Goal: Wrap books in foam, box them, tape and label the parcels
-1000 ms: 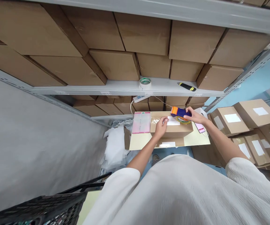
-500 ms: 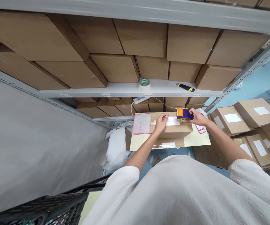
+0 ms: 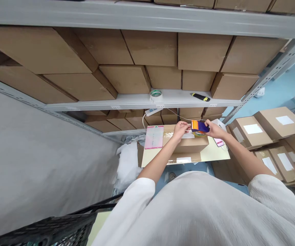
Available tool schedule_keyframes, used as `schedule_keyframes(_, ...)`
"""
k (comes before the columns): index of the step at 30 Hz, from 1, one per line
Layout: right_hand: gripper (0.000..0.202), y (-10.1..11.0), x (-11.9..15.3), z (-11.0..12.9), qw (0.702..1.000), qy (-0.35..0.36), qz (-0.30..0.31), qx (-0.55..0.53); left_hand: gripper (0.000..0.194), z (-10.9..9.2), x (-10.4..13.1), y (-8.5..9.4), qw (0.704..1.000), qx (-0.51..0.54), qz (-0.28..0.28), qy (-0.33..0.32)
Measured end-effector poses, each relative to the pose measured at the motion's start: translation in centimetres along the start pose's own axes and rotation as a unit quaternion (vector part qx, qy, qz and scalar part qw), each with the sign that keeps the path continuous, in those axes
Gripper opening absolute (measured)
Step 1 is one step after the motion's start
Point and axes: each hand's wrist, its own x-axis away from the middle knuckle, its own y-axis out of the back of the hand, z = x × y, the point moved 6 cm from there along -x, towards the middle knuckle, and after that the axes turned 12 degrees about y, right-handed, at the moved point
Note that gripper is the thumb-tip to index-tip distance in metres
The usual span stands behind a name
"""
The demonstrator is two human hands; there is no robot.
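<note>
One tape dispenser [image 3: 200,127], with the left hand [image 3: 180,130] newly close beside it

The orange-and-purple tape dispenser is over the right part of a brown carton [image 3: 191,147], at the right end of a white label [image 3: 188,135] on its top. Whether it touches the carton cannot be told. The yellow tape roll [image 3: 200,134] shows under its body. The right hand [image 3: 212,130] has its fingers clamped on the dispenser's right end.

Half a second ago the left hand was at the label's left edge, with most of the label in plain sight. Now it is farther up and to the right, just beside the dispenser's orange end, and hides part of the label. That brings both hands together at the dispenser, probably for handling the tape's end. The left fingers look bunched, but whether they are closed on anything cannot be made out.

The carton rests on a pale yellow surface [image 3: 215,154]. To its left lies a pink-edged sheet [image 3: 154,137]; to its right, a phone [image 3: 219,142]. Beyond, a grey shelf [image 3: 130,99] carries a white tape roll [image 3: 156,95] and a black-and-yellow cutter [image 3: 201,97]. Labelled boxes [image 3: 283,120] are stacked at the far right.
</note>
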Motion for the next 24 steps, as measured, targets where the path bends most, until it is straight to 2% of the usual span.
schedule_keyframes(5,0.061,-0.1,-0.1,-0.2,1.0,0.003,0.001,0.006,0.029,-0.4,0.6,0.4,1.0,0.018,-0.012,-0.003)
schedule_keyframes(14,0.058,-0.2,-0.2,-0.1,1.0,0.006,0.009,0.016,0.051,0.1,-0.3,0.2,1.0,0.014,0.003,-0.006)
schedule_keyframes(20,0.053,-0.4,0.2,-0.8,0.999,0.007,0.007,0.033,0.042,0.7,-1.3,0.5,0.998,-0.045,-0.013,-0.028)
schedule_keyframes(24,0.055,-0.6,0.2,-1.0,0.999,-0.002,0.003,0.046,0.038,0.7,-2.0,1.1,0.988,-0.115,-0.051,-0.09)
